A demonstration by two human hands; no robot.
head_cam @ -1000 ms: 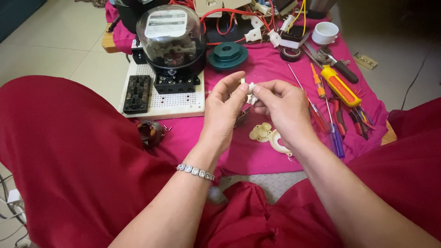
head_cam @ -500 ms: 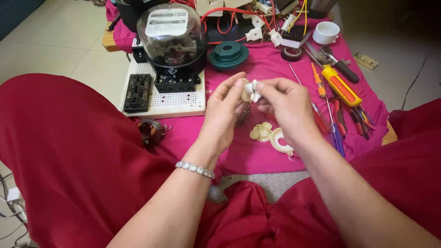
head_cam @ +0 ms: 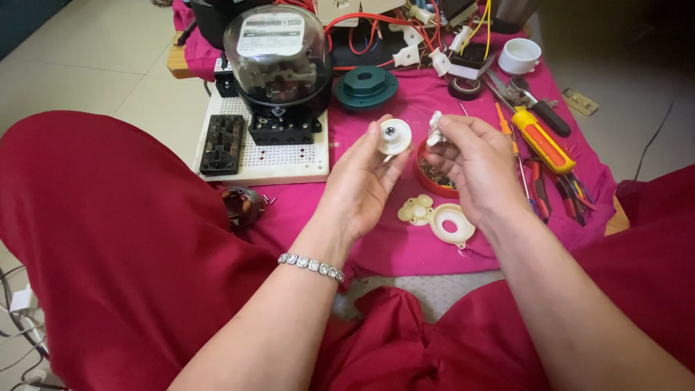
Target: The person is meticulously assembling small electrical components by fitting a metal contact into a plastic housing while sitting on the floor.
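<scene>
Looking down from the head view, the left hand pinches a small white round cap between thumb and fingertips, its face with a dark metal centre turned up toward the camera, seemingly so the middle can be seen; the grip is narrow and closed on the rim alone, leaving the face uncovered; the right hand holds a smaller white piece pinched at its fingertips, raised beside the cap but apart from it, the two parts level with each other above the bench; both are kept over the pink cloth, so that anything dropped would land on cloth rather than the floor; just below the right hand sits a red round dish of small dark bits, close enough to reach without shifting; in front of the hands lie a cream ring and a cream lobed plate, touching each other and laid flat as parts set aside; to the right, an orange-handled screwdriver and other hand tools lie side by side within reach; further back stands a glass-domed meter on a white perforated board, with a dark green round part beside it; a bracelet circles the left wrist.
</scene>
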